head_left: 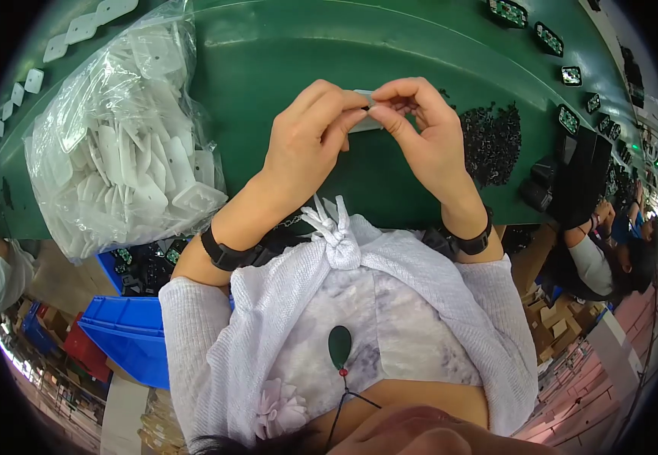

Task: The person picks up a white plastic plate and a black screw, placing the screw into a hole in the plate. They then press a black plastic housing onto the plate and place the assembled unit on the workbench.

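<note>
The left hand [306, 133] clamped its fingers on a white flat plastic piece [367, 124]; the right hand's [425, 125] grip was unclear; steadiness seemed key.

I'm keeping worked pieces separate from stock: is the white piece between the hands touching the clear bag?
Apart: the head view shows the green table and left hand between the white piece and clear bag.

Looks like an assembly workshop, given rectangular black-cased green circuit boards [549, 39] lined up right of the hands [430, 130].
</note>
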`<state>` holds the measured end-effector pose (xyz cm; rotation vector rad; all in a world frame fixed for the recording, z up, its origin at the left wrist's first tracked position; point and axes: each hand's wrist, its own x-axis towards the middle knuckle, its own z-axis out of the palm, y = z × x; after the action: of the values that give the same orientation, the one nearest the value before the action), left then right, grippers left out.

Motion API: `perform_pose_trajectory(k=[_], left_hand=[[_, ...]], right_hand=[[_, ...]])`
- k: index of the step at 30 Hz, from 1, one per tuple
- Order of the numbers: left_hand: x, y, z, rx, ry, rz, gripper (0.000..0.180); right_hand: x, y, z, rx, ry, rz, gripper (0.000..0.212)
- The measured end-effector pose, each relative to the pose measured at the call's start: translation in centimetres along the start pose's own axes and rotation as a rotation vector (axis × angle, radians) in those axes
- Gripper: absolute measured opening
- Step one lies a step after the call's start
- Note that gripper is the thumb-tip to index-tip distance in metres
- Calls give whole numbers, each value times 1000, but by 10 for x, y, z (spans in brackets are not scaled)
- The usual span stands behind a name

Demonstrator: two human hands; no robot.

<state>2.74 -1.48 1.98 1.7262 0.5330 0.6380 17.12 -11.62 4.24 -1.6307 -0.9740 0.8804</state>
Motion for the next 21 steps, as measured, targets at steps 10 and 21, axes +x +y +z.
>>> perform_pose_trajectory(k=[10,21], left_hand=[[-3,0,6,-478,91,-315,15],[-2,-7,4,-379,42,-191,5]], right_hand=[[-2,-6,-1,-125,76,-57,8],[2,-3,13,-267,131,-112,8]])
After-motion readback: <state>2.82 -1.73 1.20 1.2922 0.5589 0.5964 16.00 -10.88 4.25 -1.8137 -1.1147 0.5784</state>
